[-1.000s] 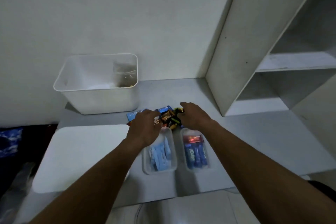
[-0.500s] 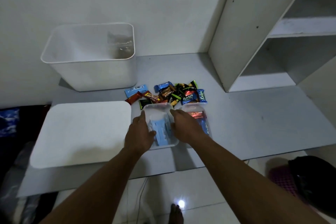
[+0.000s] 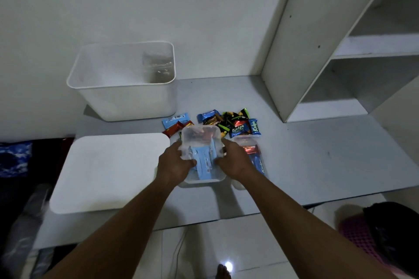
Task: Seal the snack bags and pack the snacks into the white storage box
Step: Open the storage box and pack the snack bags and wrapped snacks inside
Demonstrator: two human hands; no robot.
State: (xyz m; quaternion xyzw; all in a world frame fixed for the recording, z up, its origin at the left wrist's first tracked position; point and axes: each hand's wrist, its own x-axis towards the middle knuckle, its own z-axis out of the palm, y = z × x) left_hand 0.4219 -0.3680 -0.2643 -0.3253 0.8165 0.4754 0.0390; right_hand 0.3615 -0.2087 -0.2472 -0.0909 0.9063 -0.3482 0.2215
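A clear plastic container [image 3: 200, 137] holding light blue snack packs is lifted and tilted above the table. My left hand [image 3: 173, 164] grips its left side and my right hand [image 3: 233, 161] grips its right side. A second clear container [image 3: 255, 154] with red and blue snacks lies on the table just right of my right hand. Several loose wrapped snacks [image 3: 229, 123] lie scattered behind both containers. The white storage box [image 3: 122, 97] stands open at the back left, with a clear bag [image 3: 158, 67] in its right corner.
The box's flat white lid [image 3: 108, 172] lies on the grey table [image 3: 317, 154] left of my hands. A white shelf unit [image 3: 340, 63] rises at the right. Dark bags sit on the floor at both lower corners.
My hands drew back from the loose snack pile to the left clear container, took it by both sides and raised it off the table, tilted.
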